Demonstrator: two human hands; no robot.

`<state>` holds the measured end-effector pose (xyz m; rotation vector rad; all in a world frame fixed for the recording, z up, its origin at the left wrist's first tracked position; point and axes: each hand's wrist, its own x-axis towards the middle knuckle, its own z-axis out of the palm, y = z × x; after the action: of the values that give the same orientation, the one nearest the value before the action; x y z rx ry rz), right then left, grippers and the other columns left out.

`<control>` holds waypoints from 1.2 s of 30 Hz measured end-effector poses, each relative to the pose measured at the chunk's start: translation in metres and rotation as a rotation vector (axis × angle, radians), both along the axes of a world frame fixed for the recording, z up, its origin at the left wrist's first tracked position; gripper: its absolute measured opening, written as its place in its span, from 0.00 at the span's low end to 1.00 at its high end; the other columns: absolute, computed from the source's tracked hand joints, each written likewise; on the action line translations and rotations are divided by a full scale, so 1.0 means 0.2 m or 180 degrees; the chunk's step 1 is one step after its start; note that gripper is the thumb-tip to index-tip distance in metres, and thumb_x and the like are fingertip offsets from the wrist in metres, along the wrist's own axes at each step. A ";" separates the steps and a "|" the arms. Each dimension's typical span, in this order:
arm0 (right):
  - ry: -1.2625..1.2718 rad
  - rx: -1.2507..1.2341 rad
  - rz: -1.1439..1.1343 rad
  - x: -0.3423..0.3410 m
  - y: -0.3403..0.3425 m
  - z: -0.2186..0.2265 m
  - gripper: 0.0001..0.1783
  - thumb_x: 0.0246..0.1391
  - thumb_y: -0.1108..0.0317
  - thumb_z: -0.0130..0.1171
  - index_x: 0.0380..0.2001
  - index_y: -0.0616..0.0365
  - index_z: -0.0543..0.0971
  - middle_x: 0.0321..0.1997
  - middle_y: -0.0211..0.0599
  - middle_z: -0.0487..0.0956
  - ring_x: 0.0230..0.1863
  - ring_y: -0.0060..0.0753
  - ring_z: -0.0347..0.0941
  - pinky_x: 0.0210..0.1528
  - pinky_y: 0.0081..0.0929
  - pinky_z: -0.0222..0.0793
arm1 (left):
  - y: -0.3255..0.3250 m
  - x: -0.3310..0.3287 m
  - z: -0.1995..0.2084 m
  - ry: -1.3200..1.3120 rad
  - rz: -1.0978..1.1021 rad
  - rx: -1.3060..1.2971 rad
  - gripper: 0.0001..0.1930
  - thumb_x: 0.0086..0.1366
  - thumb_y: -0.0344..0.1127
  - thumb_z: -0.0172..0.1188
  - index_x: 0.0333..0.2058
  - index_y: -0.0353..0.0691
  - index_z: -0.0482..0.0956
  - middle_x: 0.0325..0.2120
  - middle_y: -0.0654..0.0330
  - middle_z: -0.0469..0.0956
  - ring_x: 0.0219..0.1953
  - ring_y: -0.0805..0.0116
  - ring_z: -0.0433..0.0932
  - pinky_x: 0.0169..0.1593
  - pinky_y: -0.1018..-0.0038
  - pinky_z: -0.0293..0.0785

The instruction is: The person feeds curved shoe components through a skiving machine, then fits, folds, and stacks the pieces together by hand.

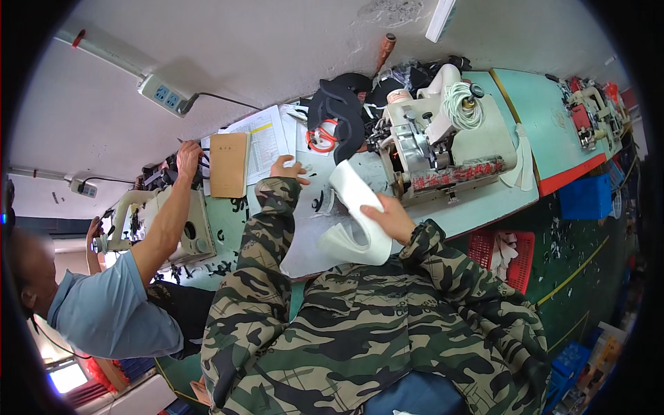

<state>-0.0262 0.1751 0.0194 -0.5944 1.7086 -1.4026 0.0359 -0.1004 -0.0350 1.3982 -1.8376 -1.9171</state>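
Note:
My right hand [393, 218] is closed around a white curved sheet [354, 188], which looks like soft padding or fabric. It bends into a fold just in front of my jacket, above the table's near edge. To the left, my left hand [286, 168] is stretched over the tabletop with its fingers apart and nothing in them. Papers [266, 142] lie just beyond it. A pair of orange-handled scissors [321, 137] lies near stacked black curved pieces [333, 111] at the back of the table.
An industrial sewing machine [456, 162] stands at the right, with coiled white cord [462, 107] on top. A brown notebook [228, 164] lies back left. Beside me, a co-worker in a blue shirt [104, 304] reaches over another sewing machine [183, 225]. A red basket [522, 266] is low right.

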 end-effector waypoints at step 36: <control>0.1508 0.0639 -0.0344 0.04 -0.16 -0.37 0.17 0.47 0.61 0.61 0.35 0.63 0.75 0.22 0.38 0.78 0.23 0.28 0.76 0.27 0.23 0.70 | 0.58 0.33 -0.27 0.0223 -0.0464 -0.0531 0.11 0.55 0.36 0.59 0.31 0.34 0.80 0.19 0.58 0.78 0.20 0.74 0.72 0.27 0.76 0.68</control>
<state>-0.0191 0.1426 -0.0553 -0.7734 2.2546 -1.2028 0.1019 0.0159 -0.0886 1.1614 -2.0627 -1.8011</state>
